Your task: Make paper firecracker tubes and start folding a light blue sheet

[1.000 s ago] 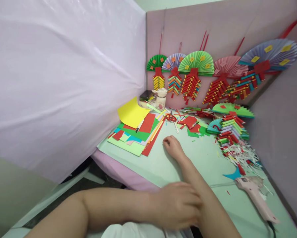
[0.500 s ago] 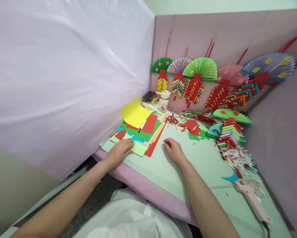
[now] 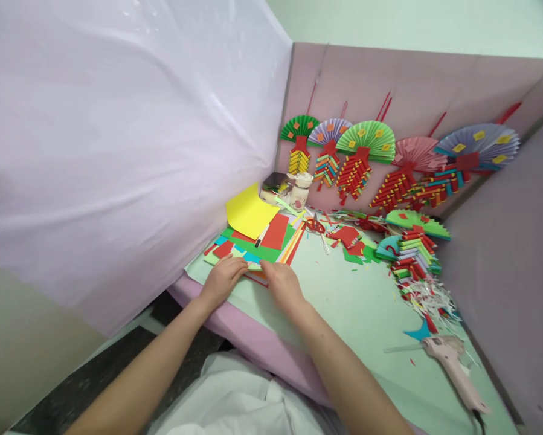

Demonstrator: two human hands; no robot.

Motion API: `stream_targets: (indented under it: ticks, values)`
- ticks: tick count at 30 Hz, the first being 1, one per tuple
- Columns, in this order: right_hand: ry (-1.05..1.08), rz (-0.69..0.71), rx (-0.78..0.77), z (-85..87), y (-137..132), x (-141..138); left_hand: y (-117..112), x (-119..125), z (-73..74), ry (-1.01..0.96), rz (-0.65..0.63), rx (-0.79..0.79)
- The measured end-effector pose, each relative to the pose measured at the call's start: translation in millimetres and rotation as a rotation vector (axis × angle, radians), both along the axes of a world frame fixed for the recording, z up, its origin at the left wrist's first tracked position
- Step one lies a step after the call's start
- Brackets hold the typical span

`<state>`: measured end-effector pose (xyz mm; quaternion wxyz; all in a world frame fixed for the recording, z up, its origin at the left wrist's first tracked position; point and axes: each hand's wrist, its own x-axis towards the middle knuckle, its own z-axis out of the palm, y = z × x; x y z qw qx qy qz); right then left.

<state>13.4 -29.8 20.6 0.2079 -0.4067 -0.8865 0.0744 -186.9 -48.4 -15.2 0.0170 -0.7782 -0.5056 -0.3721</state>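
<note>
Paper stack (image 3: 258, 243), near edge beneath flat left hand (image 3: 221, 279) fingers, right hand (image 3: 282, 285) grip unclear

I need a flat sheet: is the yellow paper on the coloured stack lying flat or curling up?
Curling up: the yellow sheet lifts off the paper stack at its far edge, toward the white curtain.

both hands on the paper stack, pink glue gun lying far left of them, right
No: the head view shows the pink glue gun far right of them. The left hand and right hand are on the paper stack.
</note>
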Motion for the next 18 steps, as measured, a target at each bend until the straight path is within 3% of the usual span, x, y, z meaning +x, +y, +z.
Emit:
stream_targets:
  ticks: [7,12,18]
  values:
    - [0.087,-0.147,-0.127,12.1,25.6,-3.5,-0.4,4.4,0.0,-0.069,0.103,0.028]
    - [0.237,-0.144,-0.209,11.8,38.9,-2.3,-6.4,3.5,1.6,-0.057,0.188,0.109]
    - [0.382,-0.109,-0.28,4.6,39.8,3.7,-8.4,1.3,4.1,0.046,0.165,0.103]
